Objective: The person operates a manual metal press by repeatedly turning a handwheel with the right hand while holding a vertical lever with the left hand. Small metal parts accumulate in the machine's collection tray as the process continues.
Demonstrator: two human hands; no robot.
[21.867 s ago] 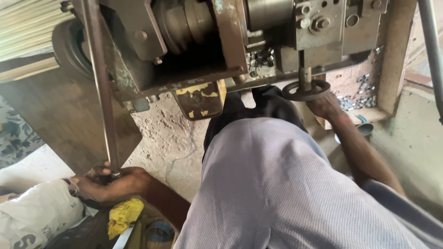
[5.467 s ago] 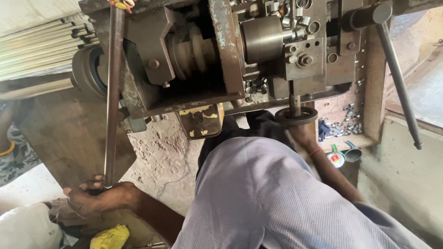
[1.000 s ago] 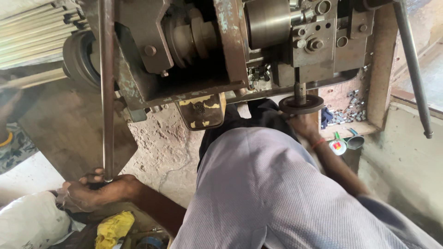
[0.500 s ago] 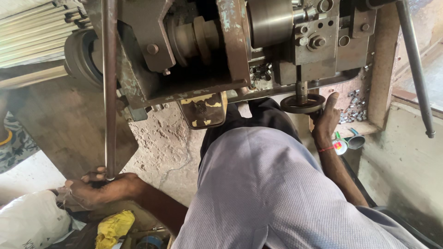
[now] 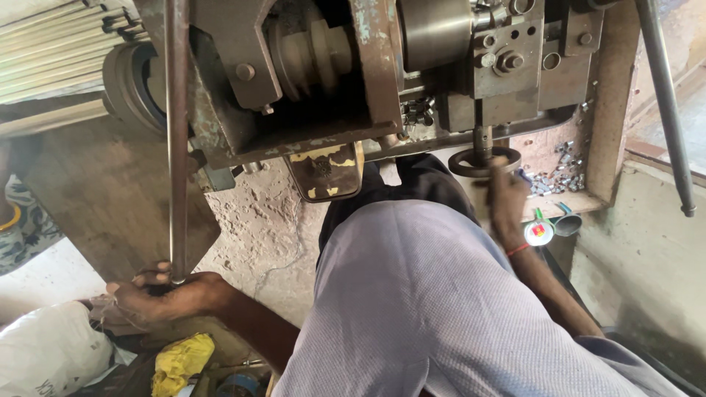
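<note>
A rusty belt-driven machine fills the upper view. My left hand grips the lower end of a long steel rod that runs up along the machine's left side. My right hand reaches up and holds the rim of a small dark handwheel under the machine's tool block. My lap in a pale shirt fills the lower centre.
Stacked metal rods lie at the upper left. Small metal parts are heaped on a ledge right of the handwheel, by a small red and white tin. A long lever hangs at right. A yellow rag and a white sack lie lower left.
My right hand has shifted left and closed on the handwheel's rim. My left hand keeps its grip on the rod's end. The view has barely shifted.
</note>
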